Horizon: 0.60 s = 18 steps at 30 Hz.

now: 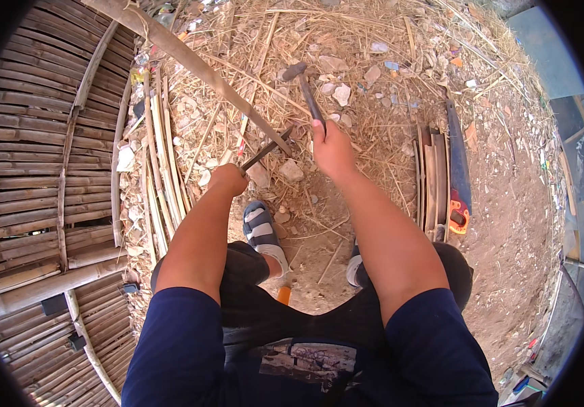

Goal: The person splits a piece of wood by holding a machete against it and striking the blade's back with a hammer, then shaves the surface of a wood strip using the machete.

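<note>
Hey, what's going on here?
Somebody's right hand holds a hammer, and the left hand holds a dark blade. In view, the blade crosses the near end of a long wooden strip; I can't tell whether it has cut in. A saw lies to the right, beside some brown slats.

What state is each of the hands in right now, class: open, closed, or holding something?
Left hand: closed, holding a dark-bladed knife.
Right hand: closed, holding a hammer by its handle.

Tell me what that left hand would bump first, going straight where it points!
Probably the long brown strip, which crosses the dark blade the left hand holds, though depth is unclear.
</note>
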Motion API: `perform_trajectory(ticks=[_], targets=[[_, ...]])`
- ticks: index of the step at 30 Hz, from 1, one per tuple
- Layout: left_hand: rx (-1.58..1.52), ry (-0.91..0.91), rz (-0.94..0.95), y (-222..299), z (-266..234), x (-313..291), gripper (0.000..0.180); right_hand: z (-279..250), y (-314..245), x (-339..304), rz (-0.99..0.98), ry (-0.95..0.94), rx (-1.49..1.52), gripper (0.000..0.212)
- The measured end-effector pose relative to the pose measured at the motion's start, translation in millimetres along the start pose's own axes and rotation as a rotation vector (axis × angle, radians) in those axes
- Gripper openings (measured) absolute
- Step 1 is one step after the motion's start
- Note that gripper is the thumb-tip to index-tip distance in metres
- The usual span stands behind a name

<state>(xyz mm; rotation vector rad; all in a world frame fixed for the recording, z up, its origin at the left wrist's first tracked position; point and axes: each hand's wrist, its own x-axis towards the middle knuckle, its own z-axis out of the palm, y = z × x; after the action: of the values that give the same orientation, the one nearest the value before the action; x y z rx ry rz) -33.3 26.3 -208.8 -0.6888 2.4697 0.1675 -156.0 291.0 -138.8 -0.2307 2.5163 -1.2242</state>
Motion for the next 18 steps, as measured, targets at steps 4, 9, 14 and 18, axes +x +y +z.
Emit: perform_trajectory(ticks=[4, 9, 14, 18], targets=[[0.020, -0.005, 0.056, 8, 3, 5, 0.045, 49, 81, -10, 0.089, -0.323, -0.365, 0.050], [0.073, -0.037, 0.088, 12, 12, 24, 0.046, 47, 100, 11, 0.240, -0.208, -0.308, 0.052], [0.038, -0.007, 0.061, 12, 30, 28, 0.045, 16, 35, 31, 0.203, -0.018, 0.027, 0.054], [0.042, -0.021, 0.104, 13, 32, 25, 0.047, 23, 34, 23, 0.119, -0.176, -0.065, 0.054]])
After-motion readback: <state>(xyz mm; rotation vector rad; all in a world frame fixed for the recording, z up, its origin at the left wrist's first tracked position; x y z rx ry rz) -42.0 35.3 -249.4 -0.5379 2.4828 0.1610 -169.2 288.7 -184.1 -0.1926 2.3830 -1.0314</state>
